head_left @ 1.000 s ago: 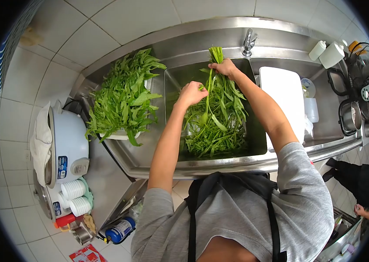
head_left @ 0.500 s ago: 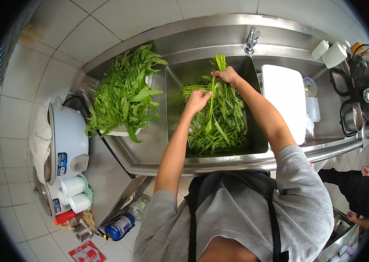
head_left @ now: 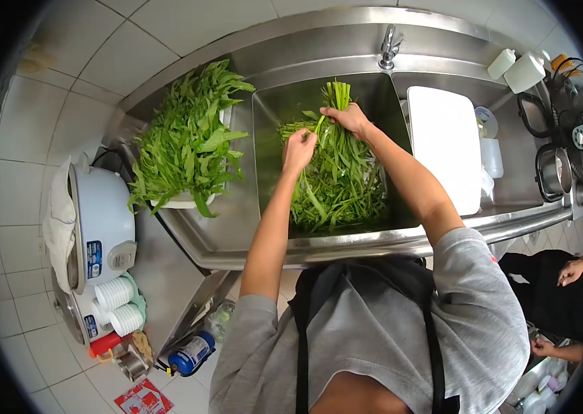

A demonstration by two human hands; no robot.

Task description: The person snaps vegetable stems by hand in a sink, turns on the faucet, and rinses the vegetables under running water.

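Note:
My right hand point(head_left: 348, 119) is wrapped round the stems of a bunch of water spinach point(head_left: 338, 92), holding it up over the sink basin point(head_left: 267, 103). The cut stem ends point up toward the tap, and the leaves hang down. Left of it, my left hand point(head_left: 298, 149) is closed on a single water spinach stem point(head_left: 319, 125) that runs up to the bunch. More leafy water spinach point(head_left: 339, 207) lies in the basin beneath both hands. On the left of the counter, a big heap of water spinach point(head_left: 188, 138) overflows a white tray point(head_left: 182, 201).
A white board point(head_left: 444, 152) covers part of the right-hand basin. The tap point(head_left: 389, 48) stands at the back. White bottles point(head_left: 524, 73) and fryer baskets point(head_left: 536, 124) sit at the right. A rice cooker point(head_left: 105, 221) is at the left. Another person's hand point(head_left: 570, 271) shows at the far right.
My left hand has moved slightly left and down, its fingers now closed around a stem near the bunch. The right hand still grips the bunch. The view has shifted a little.

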